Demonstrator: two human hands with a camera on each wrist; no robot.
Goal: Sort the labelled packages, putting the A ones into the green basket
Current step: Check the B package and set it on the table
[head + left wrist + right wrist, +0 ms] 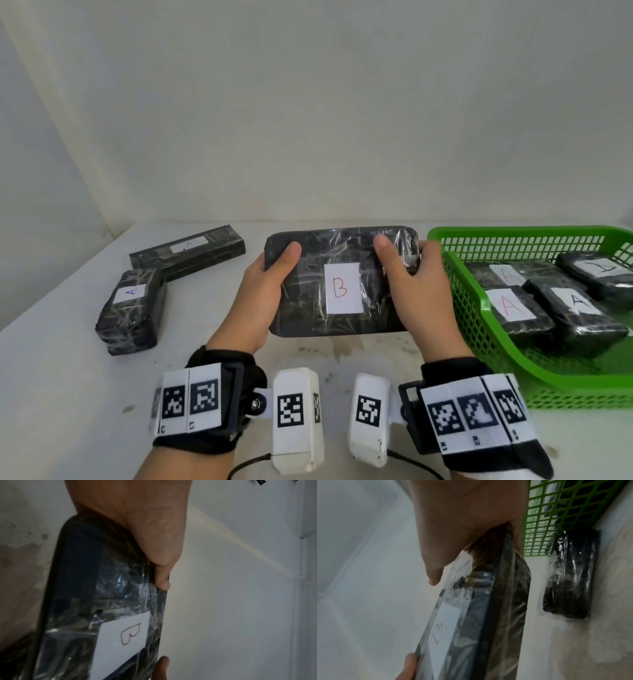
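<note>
At the left of the head view two black film-wrapped packages lie on the white table [51, 377]: a long slim box with a white label [187, 253], whose faint mark I cannot read, and nearer, just off its end, a squat block labelled A [131, 310]. In the middle the left hand [262, 301] and the right hand [416, 291] grasp the short ends of a broad flat black package wrapped in glossy clear film with a white label reading B in red [342, 281], thumbs curled over its top face and fingers hidden beneath, holding it tilted up toward the camera just beside the green basket. It looks stiff and slab-like, probably light to moderate in weight, and the crinkled film seems slippery, so gripping the two ends as now, or pinching one long edge, appears safest. At the right the green plastic lattice basket [479, 301] holds at least four black wrapped packages, three plainly marked A; the far one's letter [604, 269] sits turned and is hard to read, and the basket's right side is cut off. Another wrapped package [570, 574] lying by the basket wall shows only in the right wrist view, label unseen
</note>
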